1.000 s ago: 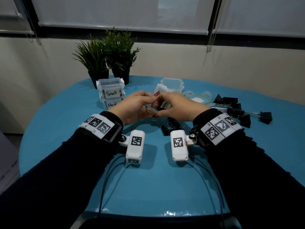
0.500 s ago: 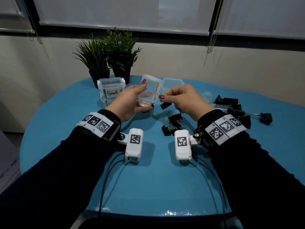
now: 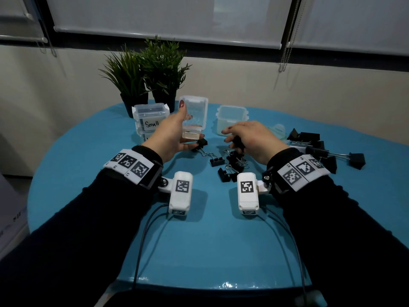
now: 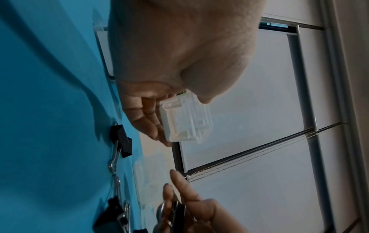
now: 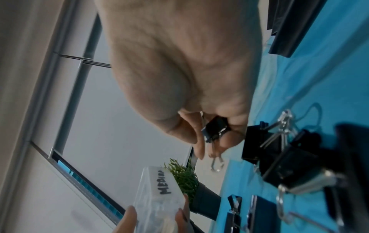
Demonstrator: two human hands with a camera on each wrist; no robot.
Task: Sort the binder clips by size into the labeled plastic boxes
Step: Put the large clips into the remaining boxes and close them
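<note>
My left hand [image 3: 187,125] holds a clear plastic box [image 3: 193,117] upright above the table, thumb on one side and fingers on the other. The right wrist view shows its label MEDIUM [image 5: 164,182]. My right hand [image 3: 232,136] hovers over a pile of medium black binder clips [image 3: 232,162] and pinches one black clip [image 5: 216,127] with its wire handles hanging down. Another black clip [image 4: 121,140] lies on the table just below the held box. A closed box labeled Small [image 3: 150,116] is stacked on another box at the back left.
An open clear box [image 3: 231,117] stands behind my right hand. Large black clips [image 3: 321,149] lie at the right. Two potted plants [image 3: 150,85] stand at the table's far edge. The round blue table [image 3: 210,240] is bare near me.
The hands have parted. My left hand lifted the clear box and turned it upright. My right hand dropped toward the clip pile and now pinches a black clip.
</note>
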